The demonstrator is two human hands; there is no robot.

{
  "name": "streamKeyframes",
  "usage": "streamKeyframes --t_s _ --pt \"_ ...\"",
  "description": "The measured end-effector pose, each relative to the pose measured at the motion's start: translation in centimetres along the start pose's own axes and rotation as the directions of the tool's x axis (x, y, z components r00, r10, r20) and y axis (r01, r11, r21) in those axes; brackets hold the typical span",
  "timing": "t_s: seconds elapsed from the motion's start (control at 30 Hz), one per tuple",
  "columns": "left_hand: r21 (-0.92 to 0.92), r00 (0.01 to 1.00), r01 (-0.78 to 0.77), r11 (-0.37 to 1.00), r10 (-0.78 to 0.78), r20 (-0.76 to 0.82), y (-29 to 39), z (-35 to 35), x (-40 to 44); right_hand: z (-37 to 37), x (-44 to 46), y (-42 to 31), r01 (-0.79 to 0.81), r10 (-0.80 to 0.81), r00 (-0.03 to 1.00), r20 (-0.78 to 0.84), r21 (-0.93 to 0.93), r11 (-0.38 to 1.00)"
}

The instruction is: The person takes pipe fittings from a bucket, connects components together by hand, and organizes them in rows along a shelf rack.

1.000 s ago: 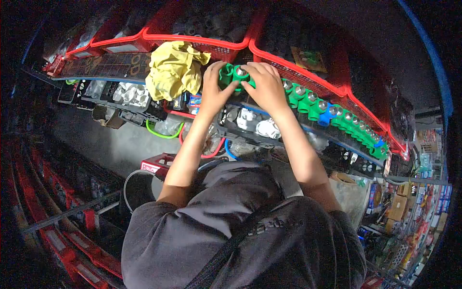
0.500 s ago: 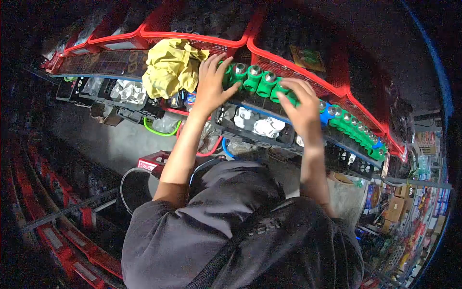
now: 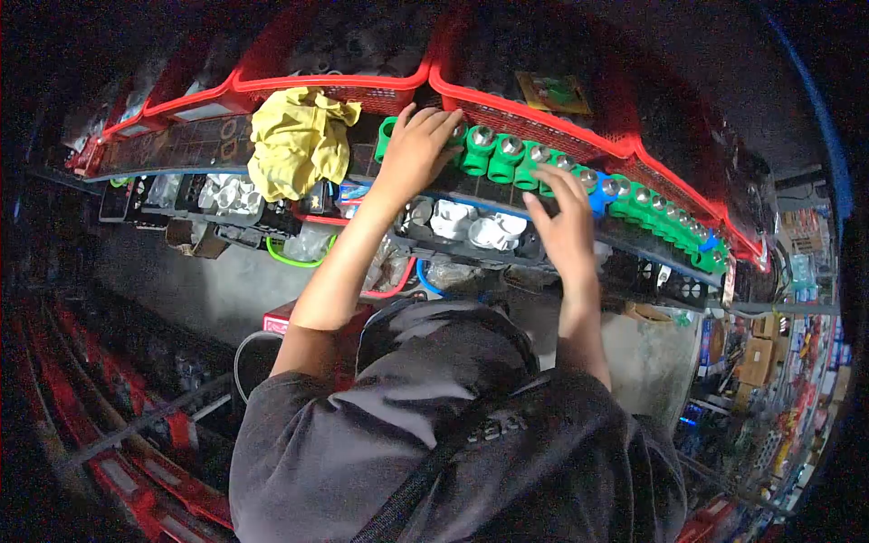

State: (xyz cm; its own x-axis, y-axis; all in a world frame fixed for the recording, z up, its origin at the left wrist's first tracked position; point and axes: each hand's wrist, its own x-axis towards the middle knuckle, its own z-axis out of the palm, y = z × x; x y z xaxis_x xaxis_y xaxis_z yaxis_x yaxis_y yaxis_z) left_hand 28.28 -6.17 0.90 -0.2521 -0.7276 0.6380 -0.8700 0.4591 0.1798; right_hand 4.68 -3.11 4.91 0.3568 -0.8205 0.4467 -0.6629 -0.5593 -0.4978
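A row of green pipe fittings (image 3: 475,156) with shiny metal ends runs along the narrow dark shelf. My left hand (image 3: 418,152) is closed over a fitting near the row's left end, its fingers bent over the top; the palm hides most of that piece. One green fitting shows just left of this hand. My right hand (image 3: 568,222) is open beside the middle of the row, thumb and fingers apart, fingertips close to the fittings. Farther right, a blue fitting (image 3: 601,195) interrupts the green ones. A crumpled yellow cloth (image 3: 299,143) lies left of my left hand.
Red plastic baskets (image 3: 534,116) line the back of the shelf. Below its front edge hang black bins with white fittings (image 3: 493,230). Bags and baskets with coloured rims sit underneath. Cardboard boxes (image 3: 756,360) and packed shelves stand at the right.
My left hand has shifted right along the row and its fingers have closed in. My right hand has lowered slightly toward me. The view has turned a little.
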Motion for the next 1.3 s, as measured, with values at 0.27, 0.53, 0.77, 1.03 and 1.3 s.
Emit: streamKeyframes --t_s 0.27,0.53,0.77,1.03,1.3 --pt "0.075 0.999 -0.031 0.997 0.032 -0.011 0.0 -0.7 0.1 2.7 0.3 -1.2 0.061 -0.062 0.998 0.02 0.02 0.998" --pt "-0.388 0.838 0.373 0.843 -0.485 -0.25 -0.9 0.2 -5.1 0.3 -1.8 4.5 -0.101 0.076 0.923 -0.376 -0.048 0.994" --pt "-0.348 0.863 0.357 0.867 -0.448 -0.233 -0.9 0.8 -4.1 -0.6 -2.8 7.0 -0.142 0.127 0.888 -0.442 0.0 0.99" --pt "-0.409 0.872 0.373 0.833 -0.465 -0.151 -1.8 0.4 -4.0 0.2 -0.7 3.1 -0.04 0.014 0.955 -0.298 -0.083 0.996" --pt "-0.464 0.874 0.399 0.791 -0.48 -0.067 -2.1 -0.6 -4.4 0.2 2.4 -1.4 0.123 -0.107 0.97 -0.219 0.064 0.99"
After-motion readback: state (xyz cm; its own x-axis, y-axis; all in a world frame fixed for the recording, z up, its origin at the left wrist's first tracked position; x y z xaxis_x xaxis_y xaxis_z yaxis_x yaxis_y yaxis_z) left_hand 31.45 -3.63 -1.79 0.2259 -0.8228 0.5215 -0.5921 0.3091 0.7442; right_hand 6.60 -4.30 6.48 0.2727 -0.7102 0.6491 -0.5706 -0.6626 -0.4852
